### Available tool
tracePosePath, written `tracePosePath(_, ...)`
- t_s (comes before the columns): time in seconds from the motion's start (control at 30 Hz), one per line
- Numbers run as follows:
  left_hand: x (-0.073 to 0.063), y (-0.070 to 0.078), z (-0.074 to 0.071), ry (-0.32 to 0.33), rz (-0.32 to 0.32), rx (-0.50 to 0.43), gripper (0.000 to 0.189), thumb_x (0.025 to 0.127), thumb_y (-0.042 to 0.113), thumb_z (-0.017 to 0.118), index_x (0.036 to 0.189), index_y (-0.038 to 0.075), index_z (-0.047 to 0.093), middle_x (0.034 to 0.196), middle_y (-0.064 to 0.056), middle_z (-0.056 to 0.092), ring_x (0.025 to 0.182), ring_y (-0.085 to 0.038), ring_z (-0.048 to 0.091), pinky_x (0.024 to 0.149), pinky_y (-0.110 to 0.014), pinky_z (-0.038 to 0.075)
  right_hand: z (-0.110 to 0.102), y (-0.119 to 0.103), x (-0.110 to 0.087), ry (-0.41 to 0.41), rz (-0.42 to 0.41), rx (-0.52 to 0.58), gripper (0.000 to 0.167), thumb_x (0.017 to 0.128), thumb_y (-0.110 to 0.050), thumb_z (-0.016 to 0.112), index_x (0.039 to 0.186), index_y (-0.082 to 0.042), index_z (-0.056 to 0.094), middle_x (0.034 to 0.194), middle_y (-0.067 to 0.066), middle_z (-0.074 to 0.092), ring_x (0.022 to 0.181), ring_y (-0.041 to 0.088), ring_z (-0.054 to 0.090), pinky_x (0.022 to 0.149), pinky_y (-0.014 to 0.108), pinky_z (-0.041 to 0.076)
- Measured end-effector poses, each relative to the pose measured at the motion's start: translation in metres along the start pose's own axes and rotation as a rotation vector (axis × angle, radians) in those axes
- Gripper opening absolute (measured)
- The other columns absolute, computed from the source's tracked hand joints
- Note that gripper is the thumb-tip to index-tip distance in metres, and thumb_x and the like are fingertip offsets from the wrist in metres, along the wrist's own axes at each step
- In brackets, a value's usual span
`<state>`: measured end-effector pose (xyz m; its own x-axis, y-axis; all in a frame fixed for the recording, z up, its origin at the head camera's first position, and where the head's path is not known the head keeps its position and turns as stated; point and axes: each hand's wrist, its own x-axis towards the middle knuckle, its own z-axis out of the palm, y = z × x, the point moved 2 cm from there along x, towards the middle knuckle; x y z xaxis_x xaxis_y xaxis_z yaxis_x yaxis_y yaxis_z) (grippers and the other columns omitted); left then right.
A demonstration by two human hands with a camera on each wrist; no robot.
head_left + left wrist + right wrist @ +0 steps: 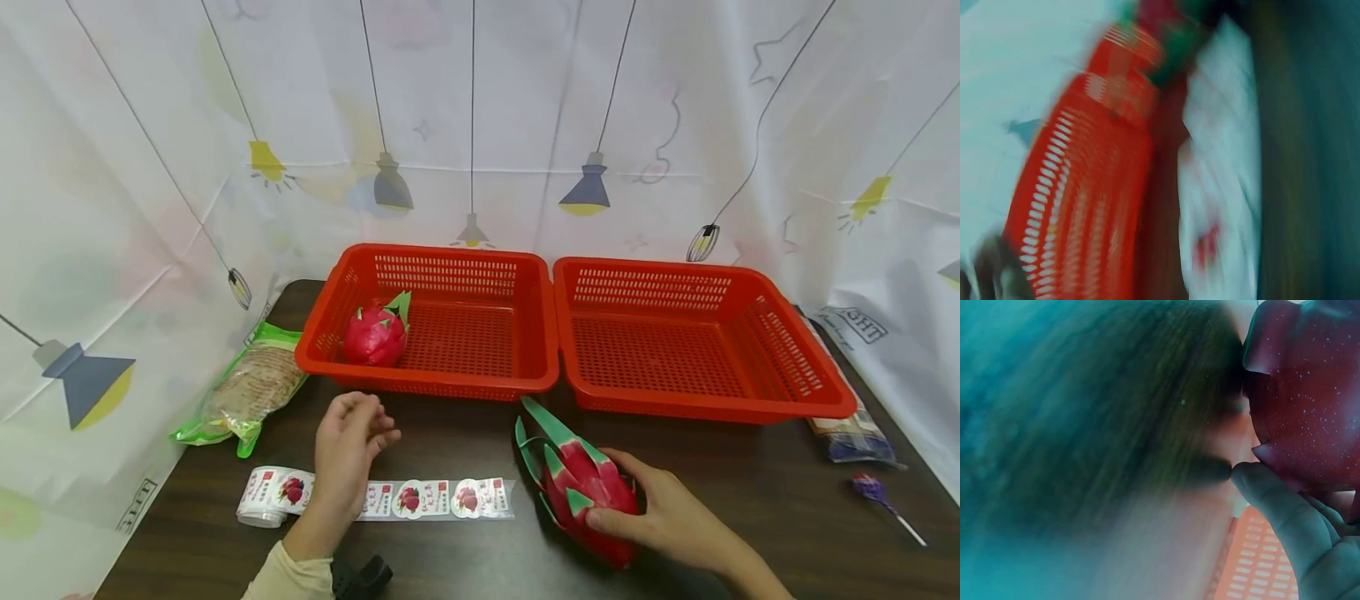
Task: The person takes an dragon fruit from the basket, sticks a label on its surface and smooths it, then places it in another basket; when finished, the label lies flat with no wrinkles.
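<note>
Head camera: looks forward and down over both hands, wide, taking in the table (pixel 465 558) and two baskets beyond. Left wrist camera: blurred, close beside the left basket (pixel 1079 206). Right wrist camera: pressed close to the fruit (pixel 1310 394) under the right hand (pixel 660 517); the head view shares both.

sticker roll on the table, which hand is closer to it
Left. The left hand hovers over the strip of the sticker roll. The right hand is off to the side, gripping a dragon fruit.
</note>
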<state>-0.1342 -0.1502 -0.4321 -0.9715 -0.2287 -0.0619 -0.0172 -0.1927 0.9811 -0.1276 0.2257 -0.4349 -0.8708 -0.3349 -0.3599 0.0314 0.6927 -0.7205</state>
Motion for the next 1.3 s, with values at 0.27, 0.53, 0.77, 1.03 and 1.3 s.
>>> tracePosePath(0.27, -0.044, -0.004, 0.039, -0.443, 0.705, 1.383, 0.032, 0.087, 0.038, 0.080, 0.106, 0.014, 0.069, 0.099, 0.001, 0.063, 0.085, -0.016, 0.062, 0.064, -0.032, 0.057, -0.001, 0.000, -0.003, -0.001, -0.006, 0.018, 0.079, 0.090, -0.044, 0.073, 0.152, -0.008, 0.038, 0.124, 0.011, 0.063, 0.104, 0.023, 0.060, 0.077, 0.029, 0.057)
tracePosePath(0.53, -0.049, -0.026, 0.047, -0.527, 0.582, 1.583, 0.047, 0.075, 0.044, 0.088, 0.098, 0.009, 0.070, 0.089, -0.004, 0.058, 0.078, -0.021, 0.057, 0.055, -0.033, 0.052, 0.001, -0.002, -0.002, -0.010, 0.004, 0.010, 0.082, 0.089, -0.047, 0.073, 0.153, -0.009, 0.036, 0.126, 0.012, 0.061, 0.106, 0.023, 0.059, 0.078, 0.030, 0.057)
tracePosePath(0.77, -0.048, -0.028, 0.045, -0.509, 0.634, 1.560, 0.033, 0.074, 0.029, 0.090, 0.092, 0.011, 0.069, 0.085, -0.004, 0.060, 0.076, -0.022, 0.059, 0.053, -0.033, 0.051, 0.000, -0.001, -0.004, -0.002, -0.002, -0.009, 0.082, 0.089, -0.047, 0.072, 0.152, -0.009, 0.037, 0.129, 0.012, 0.060, 0.108, 0.024, 0.059, 0.081, 0.036, 0.060)
tracePosePath(1.03, -0.045, -0.020, 0.043, -0.548, 0.595, 1.531, 0.021, 0.083, 0.024, 0.083, 0.096, 0.013, 0.072, 0.088, -0.002, 0.064, 0.078, -0.021, 0.062, 0.059, -0.037, 0.055, -0.004, -0.002, -0.013, 0.062, -0.126, -0.094, 0.076, 0.094, -0.044, 0.070, 0.153, -0.009, 0.038, 0.131, 0.011, 0.062, 0.105, 0.020, 0.062, 0.076, 0.024, 0.057)
tracePosePath(1.3, -0.047, 0.003, 0.030, -0.532, 0.583, 1.426, 0.015, 0.088, 0.026, 0.080, 0.097, 0.017, 0.071, 0.091, 0.004, 0.063, 0.083, -0.016, 0.062, 0.061, -0.033, 0.053, -0.016, -0.052, -0.022, 0.288, -0.307, -0.275, 0.068, 0.096, -0.046, 0.067, 0.153, -0.017, 0.043, 0.151, 0.006, 0.054, 0.132, 0.031, 0.058, 0.100, 0.059, 0.053)
